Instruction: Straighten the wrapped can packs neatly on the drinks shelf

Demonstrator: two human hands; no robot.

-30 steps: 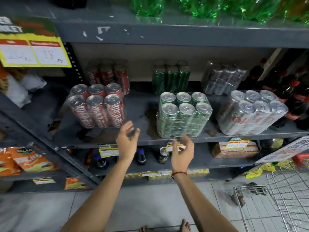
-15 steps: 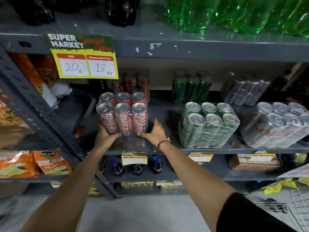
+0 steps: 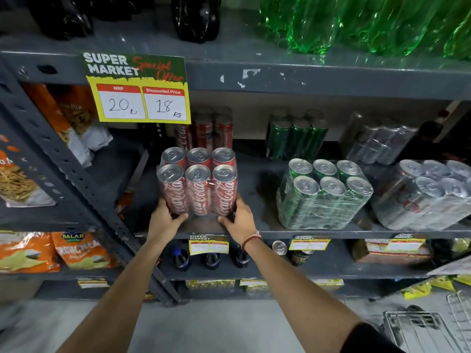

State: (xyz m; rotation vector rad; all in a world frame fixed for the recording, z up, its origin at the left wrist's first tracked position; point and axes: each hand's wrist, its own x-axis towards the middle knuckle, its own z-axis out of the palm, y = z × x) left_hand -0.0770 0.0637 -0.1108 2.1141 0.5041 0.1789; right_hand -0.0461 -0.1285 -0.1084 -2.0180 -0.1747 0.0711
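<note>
A wrapped pack of red cola cans [image 3: 197, 182] stands upright near the front of the grey drinks shelf [image 3: 305, 234]. My left hand [image 3: 164, 220] grips its lower left corner and my right hand [image 3: 240, 220] grips its lower right corner. To the right a wrapped green can pack [image 3: 323, 197] sits skewed, and a wrapped silver can pack [image 3: 428, 197] lies tilted at the far right. Behind them stand a second red pack [image 3: 205, 131], a second green pack [image 3: 297, 137] and a second silver pack [image 3: 377, 141].
A yellow price sign [image 3: 139, 93] hangs from the shelf above, which carries green bottles [image 3: 369, 24] and dark bottles [image 3: 196, 19]. A slanted metal upright [image 3: 76, 179] borders the left, with snack bags [image 3: 84, 250] beyond. A wire basket [image 3: 428, 329] sits on the floor at the lower right.
Both hands rose from below the shelf edge and moved left onto the red cola pack, gripping its lower corners. The pack now faces squarely forward. The view swung left and closer.
</note>
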